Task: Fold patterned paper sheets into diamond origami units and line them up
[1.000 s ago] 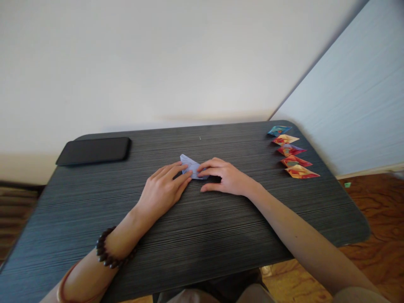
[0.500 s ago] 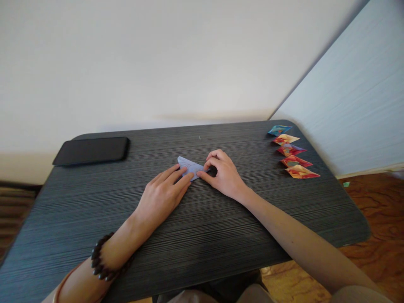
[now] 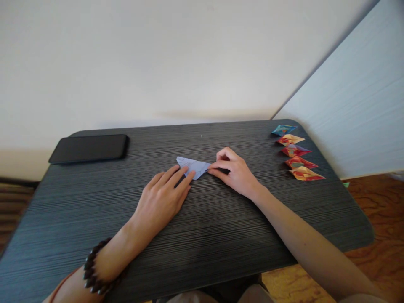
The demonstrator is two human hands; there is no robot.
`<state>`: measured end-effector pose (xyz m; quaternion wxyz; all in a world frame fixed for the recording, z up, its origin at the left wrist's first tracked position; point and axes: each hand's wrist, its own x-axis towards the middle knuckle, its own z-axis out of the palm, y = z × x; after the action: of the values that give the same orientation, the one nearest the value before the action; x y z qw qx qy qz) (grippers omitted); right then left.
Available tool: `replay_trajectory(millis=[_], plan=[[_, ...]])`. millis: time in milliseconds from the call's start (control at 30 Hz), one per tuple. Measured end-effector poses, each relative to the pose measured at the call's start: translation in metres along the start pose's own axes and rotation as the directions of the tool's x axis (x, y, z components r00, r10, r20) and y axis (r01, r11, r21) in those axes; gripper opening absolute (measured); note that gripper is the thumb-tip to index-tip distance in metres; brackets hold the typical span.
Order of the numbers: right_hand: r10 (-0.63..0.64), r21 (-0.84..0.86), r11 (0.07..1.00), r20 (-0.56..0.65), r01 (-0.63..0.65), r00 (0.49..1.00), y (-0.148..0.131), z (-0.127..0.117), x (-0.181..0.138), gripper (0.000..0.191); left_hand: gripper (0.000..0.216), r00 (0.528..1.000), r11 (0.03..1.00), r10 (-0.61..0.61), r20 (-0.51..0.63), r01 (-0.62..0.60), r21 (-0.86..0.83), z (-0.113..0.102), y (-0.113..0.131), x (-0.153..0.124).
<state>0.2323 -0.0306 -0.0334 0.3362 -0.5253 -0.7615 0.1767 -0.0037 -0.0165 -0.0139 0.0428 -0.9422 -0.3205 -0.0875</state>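
A small pale blue folded paper (image 3: pixel 194 166) lies flat near the middle of the dark striped table (image 3: pixel 195 235). My left hand (image 3: pixel 160 200) rests flat with its fingers stretched out, and the fingertips press the paper's near edge. My right hand (image 3: pixel 235 170) is curled, its thumb and forefinger pinching the paper's right tip. A dark bead bracelet (image 3: pixel 96 269) circles my left wrist.
A black phone (image 3: pixel 89 148) lies face down at the table's back left. Several colourful folded paper pieces (image 3: pixel 296 156) sit in a row along the back right edge. A pale wall panel stands at the right, with wooden floor below.
My right hand slid to the right, from over the paper to its right tip, and curled into a pinch. More of the blue paper now shows. My left hand stayed on the paper.
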Motion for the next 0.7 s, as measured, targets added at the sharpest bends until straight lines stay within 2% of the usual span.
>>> replay_trajectory(millis=[200, 467, 567, 700], plan=[[-0.066, 0.004, 0.998, 0.094, 0.066, 0.993, 0.004, -0.003, 0.002, 0.019, 0.035, 0.999, 0.999, -0.033, -0.003, 0.033, 0.005, -0.002, 0.003, 0.0], [-0.063, 0.023, 0.998, 0.18, 0.06, 0.982, 0.001, -0.004, 0.006, 0.02, 0.037, 0.999, 1.0, 0.003, 0.034, -0.003, 0.009, -0.001, 0.004, -0.002], [-0.01, -0.034, 0.999, 0.196, 0.017, 0.981, -0.003, -0.002, 0.007, 0.023, 0.038, 0.999, 1.0, -0.001, 0.052, 0.001, 0.012, -0.001, 0.005, -0.002], [0.129, -0.152, 0.982, 0.102, -0.113, 0.986, -0.013, 0.009, 0.007, 0.025, 0.039, 0.998, 1.0, 0.0, 0.06, 0.001, -0.011, -0.001, 0.004, -0.002]])
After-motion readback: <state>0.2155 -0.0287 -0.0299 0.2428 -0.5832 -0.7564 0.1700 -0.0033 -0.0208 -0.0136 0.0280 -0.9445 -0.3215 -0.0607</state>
